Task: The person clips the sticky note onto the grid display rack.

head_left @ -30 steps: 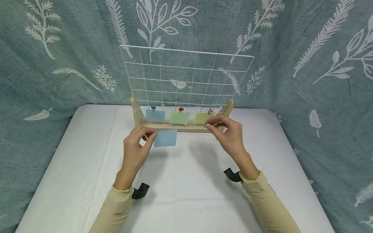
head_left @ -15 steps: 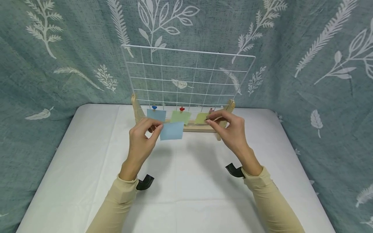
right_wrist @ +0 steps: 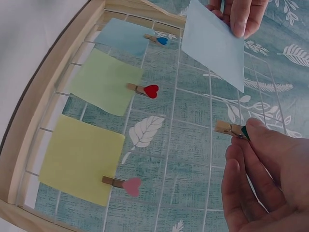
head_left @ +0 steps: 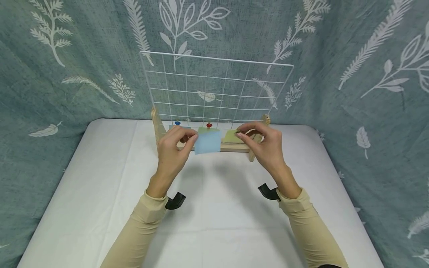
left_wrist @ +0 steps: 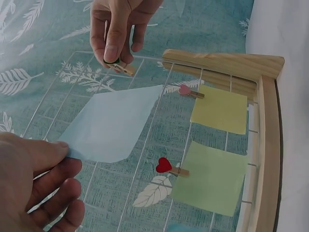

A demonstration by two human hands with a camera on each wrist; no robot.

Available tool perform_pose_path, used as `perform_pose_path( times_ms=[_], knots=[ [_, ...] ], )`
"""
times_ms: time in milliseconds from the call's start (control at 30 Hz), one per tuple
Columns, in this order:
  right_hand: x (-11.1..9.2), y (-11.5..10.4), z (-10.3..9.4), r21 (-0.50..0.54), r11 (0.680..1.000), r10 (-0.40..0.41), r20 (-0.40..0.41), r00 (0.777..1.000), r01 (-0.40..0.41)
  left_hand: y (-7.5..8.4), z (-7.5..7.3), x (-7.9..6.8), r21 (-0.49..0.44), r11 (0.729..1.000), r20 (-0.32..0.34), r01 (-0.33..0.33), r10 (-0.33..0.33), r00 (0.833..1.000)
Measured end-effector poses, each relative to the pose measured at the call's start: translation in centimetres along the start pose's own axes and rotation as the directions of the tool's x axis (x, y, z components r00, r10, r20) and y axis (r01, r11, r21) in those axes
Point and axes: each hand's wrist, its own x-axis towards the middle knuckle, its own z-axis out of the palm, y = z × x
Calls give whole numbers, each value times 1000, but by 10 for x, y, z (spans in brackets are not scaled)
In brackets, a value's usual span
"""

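My left hand (head_left: 175, 153) pinches a blue paper note (head_left: 208, 142) by its edge, holding it in front of the white wire grid (head_left: 218, 78). A small wooden clothespin (right_wrist: 230, 128) with a dark green end is pinched between the thumb and fingers of my right hand (head_left: 264, 146), apart from the note. Along the grid's lower part hang a blue note (right_wrist: 124, 36) under a blue heart clothespin (right_wrist: 157, 39), a green note (right_wrist: 106, 82) under a red heart clothespin (right_wrist: 145, 90), and a yellow note (right_wrist: 82, 159) under a pink heart clothespin (right_wrist: 124, 185).
A wooden base (head_left: 234, 147) carries the grid, with an upright post (head_left: 157, 126) at its left. White cloth covers the table (head_left: 214, 223). Behind it hangs a green leaf-patterned curtain (head_left: 100, 44). A black strap end (head_left: 175, 201) sticks out from the left sleeve.
My left hand has moved right and upward with the blue note, which now overlaps the hung green note in the head view. My right hand has risen slightly, still pinching the clothespin.
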Motion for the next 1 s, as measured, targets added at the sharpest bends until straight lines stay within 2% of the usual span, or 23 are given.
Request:
perform_pose_path(
  times_ms=[233,567,800,1000],
  knots=[
    [11,-3,-3,8,1000,-26,-47,999,26,5,6,13,7,1000,-8,-21,21,1000],
    [21,-8,-7,-12,1000,-21,-61,998,21,13,17,26,3,999,-6,-52,52,999],
    [27,-11,-11,23,999,-45,-69,997,46,15,26,35,-8,999,-19,-40,40,999],
    [32,-12,-13,1,999,-38,-82,996,38,14,33,44,-1,999,-38,-38,38,999]
  ],
)
